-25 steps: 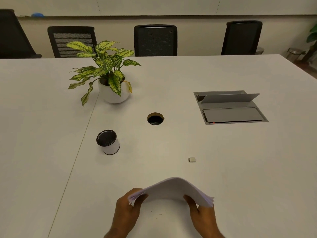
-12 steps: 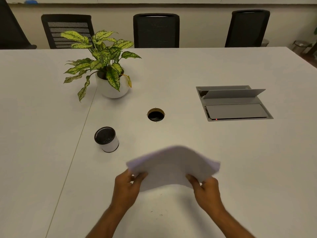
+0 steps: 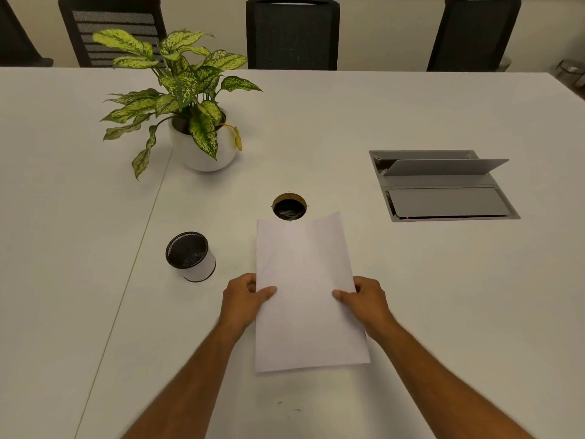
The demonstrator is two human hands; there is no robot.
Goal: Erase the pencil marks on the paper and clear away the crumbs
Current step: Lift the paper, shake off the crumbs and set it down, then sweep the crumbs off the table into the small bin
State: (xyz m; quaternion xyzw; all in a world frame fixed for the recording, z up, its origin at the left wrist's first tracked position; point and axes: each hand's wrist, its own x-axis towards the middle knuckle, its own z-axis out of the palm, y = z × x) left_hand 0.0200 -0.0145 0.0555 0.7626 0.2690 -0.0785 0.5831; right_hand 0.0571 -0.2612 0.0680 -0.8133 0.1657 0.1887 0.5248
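Note:
A white sheet of paper (image 3: 305,296) is held flat and slightly raised over the white table (image 3: 443,312), its long side pointing away from me. My left hand (image 3: 245,299) grips its left edge, thumb on top. My right hand (image 3: 364,301) grips the right edge the same way. No pencil marks show on the upper face. A few dark eraser crumbs (image 3: 288,407) lie on the table just below the paper's near edge. The small eraser is hidden under the paper.
A black-lined white cup (image 3: 191,256) stands left of the paper. Beyond the paper's far edge is a round cable hole (image 3: 289,206). A potted plant (image 3: 196,122) sits further back left, an open grey socket box (image 3: 443,188) at the right. Chairs line the far side.
The paper was bent and lifted near the table's front; both hands have carried it forward and flattened it out, so it now covers the eraser's spot. The view has tilted down.

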